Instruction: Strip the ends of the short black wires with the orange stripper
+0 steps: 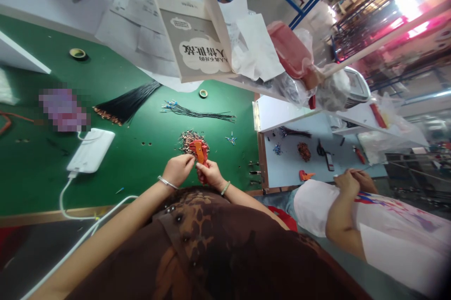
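Observation:
My right hand (211, 174) is wrapped round the handles of an orange and red wire stripper (200, 150), whose head points away from me. Close beside its jaws, my left hand (179, 168) is closed with fingers pinched; whatever it holds is too small or hidden to make out. Beneath the tool lies a pile of short copper and dark clippings (188, 140). Beyond it a bundle of thin black wires with blue ends (197, 112) stretches across the green table (151, 168). A few small blue pieces (231, 139) rest right of the pile.
Black wires with copper ends (128, 103) fan out at left. A white power bank (92, 150) with a cable lies nearer. Tape rolls (203, 94) sit behind, below a shelf with an open book (197, 46). At right, a co-worker (352, 211) sits at another table.

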A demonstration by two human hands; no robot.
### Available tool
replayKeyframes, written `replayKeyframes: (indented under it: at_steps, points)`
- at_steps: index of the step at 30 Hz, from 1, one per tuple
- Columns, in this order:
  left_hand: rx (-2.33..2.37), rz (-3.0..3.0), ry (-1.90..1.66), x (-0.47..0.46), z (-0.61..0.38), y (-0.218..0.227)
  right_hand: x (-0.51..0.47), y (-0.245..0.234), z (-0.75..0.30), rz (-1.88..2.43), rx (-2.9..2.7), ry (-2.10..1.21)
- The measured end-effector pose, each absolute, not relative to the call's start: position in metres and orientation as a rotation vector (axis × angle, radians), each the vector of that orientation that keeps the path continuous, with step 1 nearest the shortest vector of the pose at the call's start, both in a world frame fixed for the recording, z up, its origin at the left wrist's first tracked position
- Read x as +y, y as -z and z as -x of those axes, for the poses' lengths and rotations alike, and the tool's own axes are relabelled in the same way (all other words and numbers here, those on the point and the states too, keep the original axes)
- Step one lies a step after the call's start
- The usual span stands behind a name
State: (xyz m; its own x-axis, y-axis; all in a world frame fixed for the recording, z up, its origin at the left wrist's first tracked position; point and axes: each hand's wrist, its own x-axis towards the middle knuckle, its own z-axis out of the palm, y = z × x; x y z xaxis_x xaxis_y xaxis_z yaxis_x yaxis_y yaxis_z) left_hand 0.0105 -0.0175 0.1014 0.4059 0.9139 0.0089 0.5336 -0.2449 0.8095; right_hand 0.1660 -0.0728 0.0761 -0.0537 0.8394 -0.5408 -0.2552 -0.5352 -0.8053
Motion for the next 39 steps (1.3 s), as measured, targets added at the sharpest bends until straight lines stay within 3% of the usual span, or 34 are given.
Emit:
replayKeyframes:
  at_steps: [7, 17, 39]
  points:
    - [1.278, -1.787, -0.68, -0.012, 0.004, -0.089, -0.068, -0.085, -0.195, 1.292, -0.643, -1.791]
    - [1.166, -1.777, -0.772, -0.003, 0.011, -0.122, -0.082, -0.116, -0.222, 0.983, -0.598, -2.173]
    - [1.071, -2.155, -0.736, -0.005, 0.008, -0.15, -0.079, -0.132, -0.219, 0.99, -0.793, -2.143]
